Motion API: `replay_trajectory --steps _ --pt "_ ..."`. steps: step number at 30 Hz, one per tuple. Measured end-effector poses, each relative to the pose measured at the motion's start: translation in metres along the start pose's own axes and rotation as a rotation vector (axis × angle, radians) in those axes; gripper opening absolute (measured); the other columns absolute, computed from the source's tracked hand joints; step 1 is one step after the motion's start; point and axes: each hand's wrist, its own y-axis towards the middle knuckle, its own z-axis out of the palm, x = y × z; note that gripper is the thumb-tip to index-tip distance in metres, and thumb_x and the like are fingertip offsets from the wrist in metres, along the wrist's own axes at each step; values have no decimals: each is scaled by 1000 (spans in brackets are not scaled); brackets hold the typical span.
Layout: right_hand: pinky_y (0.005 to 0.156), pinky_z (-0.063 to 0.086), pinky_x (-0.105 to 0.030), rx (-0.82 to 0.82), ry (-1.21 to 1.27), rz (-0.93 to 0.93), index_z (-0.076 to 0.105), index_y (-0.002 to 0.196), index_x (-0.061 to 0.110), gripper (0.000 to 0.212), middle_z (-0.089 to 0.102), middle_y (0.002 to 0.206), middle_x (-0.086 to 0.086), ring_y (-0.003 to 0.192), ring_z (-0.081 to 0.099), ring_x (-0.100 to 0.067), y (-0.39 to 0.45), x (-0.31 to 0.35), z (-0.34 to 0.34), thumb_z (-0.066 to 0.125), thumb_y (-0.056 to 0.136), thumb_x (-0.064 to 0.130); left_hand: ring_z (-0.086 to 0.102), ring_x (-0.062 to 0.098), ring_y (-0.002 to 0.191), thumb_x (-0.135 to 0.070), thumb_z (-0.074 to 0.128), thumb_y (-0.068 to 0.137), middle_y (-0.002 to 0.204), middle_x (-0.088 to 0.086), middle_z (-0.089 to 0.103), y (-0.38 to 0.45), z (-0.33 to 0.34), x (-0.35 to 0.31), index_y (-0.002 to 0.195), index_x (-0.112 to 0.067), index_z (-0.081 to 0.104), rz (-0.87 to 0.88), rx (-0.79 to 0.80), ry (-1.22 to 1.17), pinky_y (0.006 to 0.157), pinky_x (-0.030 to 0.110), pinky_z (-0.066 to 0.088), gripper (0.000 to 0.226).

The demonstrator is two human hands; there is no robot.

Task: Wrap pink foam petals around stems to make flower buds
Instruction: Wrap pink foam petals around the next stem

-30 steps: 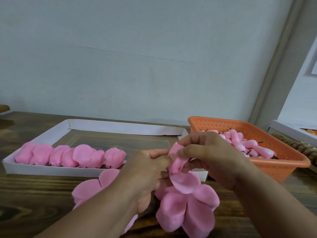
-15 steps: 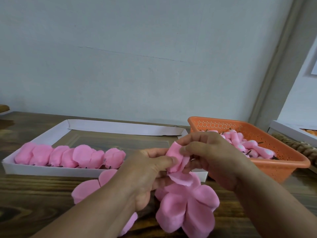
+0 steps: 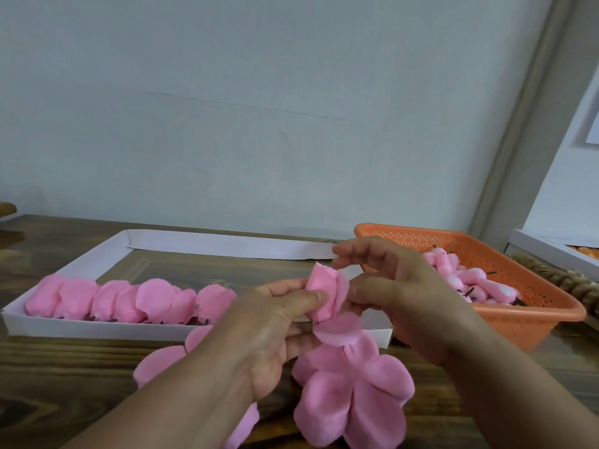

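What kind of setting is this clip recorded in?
Probably a home or small workshop craft table: a wooden table against a plain wall, a white cardboard tray of pink buds, an orange basket of stemmed pieces.

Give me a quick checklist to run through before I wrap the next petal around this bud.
1. Bud held firm: ok, the left hand pinches it with the thumb.
2. Right hand free for the next petal: cannot tell, its fingertips sit at the bud's edge.
3. Next petal within reach: ok, it hangs just under the bud.
4. Stem straight inside: cannot tell, hidden.
5. Room in the white tray for the finished bud: ok, its right part is bare.
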Motion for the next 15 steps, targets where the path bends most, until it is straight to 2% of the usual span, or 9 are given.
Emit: replay_trajectory --steps 1,4,6,9,12,15 --pt "63 51 -34 15 -10 -19 63 100 14 45 67 94 -8 67 63 -21 -1 1 -1 60 58 -4 72 24 64 -1 68 71 78 15 74 0 0 -1 99 -2 70 -4 3 -19 49 26 55 28" --pt "62 48 -35 89 -69 -71 61 100 13 47 67 80 -20 66 63 -22 -2 2 -1 51 72 -24 73 26 66 -1 67 71 79 17 74 -1 -2 -4 99 -1 69 -21 24 -51 49 27 55 28" --pt "60 47 -33 78 -120 -117 63 94 14 43 66 75 -23 64 60 -22 -2 2 1 55 74 -23 72 26 67 -2 68 69 82 17 74 -2 -2 -5 101 0 69 -29 42 -58 50 28 56 32" --pt "62 44 -40 64 -132 -151 65 91 15 37 62 75 -29 64 54 -26 -2 2 3 62 74 -18 71 23 65 -4 69 64 79 15 73 -4 0 -5 103 0 70 -31 75 -42 55 30 59 39" --pt "56 40 -33 44 -162 -178 66 89 18 41 58 62 -15 59 48 -22 0 -1 1 59 75 -19 71 23 65 -8 69 54 72 14 71 -5 0 -5 100 0 71 -28 104 -10 58 31 60 47" --pt "52 40 -27 29 -161 -193 67 86 19 39 57 59 -4 57 48 -20 1 -1 0 60 76 -18 70 23 67 -10 69 54 75 15 71 -4 -1 -5 97 -1 72 -31 137 27 63 33 60 43"
